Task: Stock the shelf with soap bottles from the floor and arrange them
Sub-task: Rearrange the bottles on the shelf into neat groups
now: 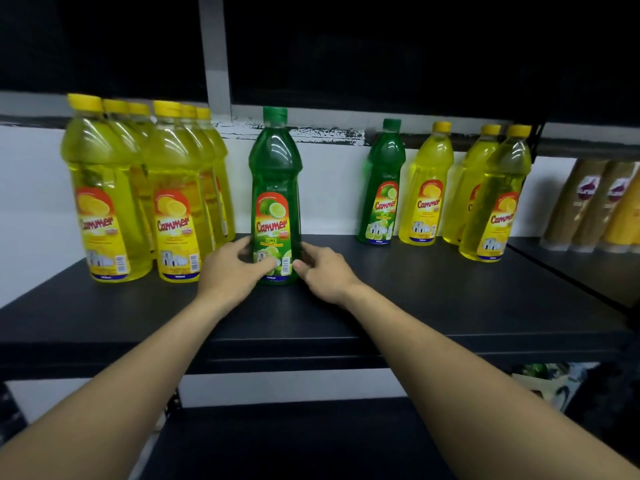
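Green bottle [275,202], lime label, stands on the black shelf [415,299], about mid-width, towards the front of the board. Just beside it on the left: a block of yellow bottles [104,202], in files running back to the wall. On its right a stretch of bare board, then a second green bottle [381,188] at the back wall, with loose yellow bottles [427,188] beyond it. Brown packets [588,202] lie in the next bay.

Hands: left hand [232,268] and right hand [325,271] flank the bottle's lower part, one on each side. Fingers [252,265] of the left curl round onto the lower corner of the label. The right thumb lies on the front edge near the barcode, and its other fingers wrap behind. Both appear to grip the base, though the contact is slightly blurred.

Step in hand, as I judge it: seating and squaring this bottle beside the yellow block.

To do it well:
- keep the hold low, since the body is tall and narrow and would tip if pushed high up
- slide on the board rather than lift
- turn by the base until the label faces straight out
- bring its front level with the front yellow bottles and close the gap to them without knocking them
- release both sides together

Orientation: long axis vertical, cap up, base flat on the board. Label faces the camera, nearly square on. No lean that I can tell apart from the bend of the wide lens
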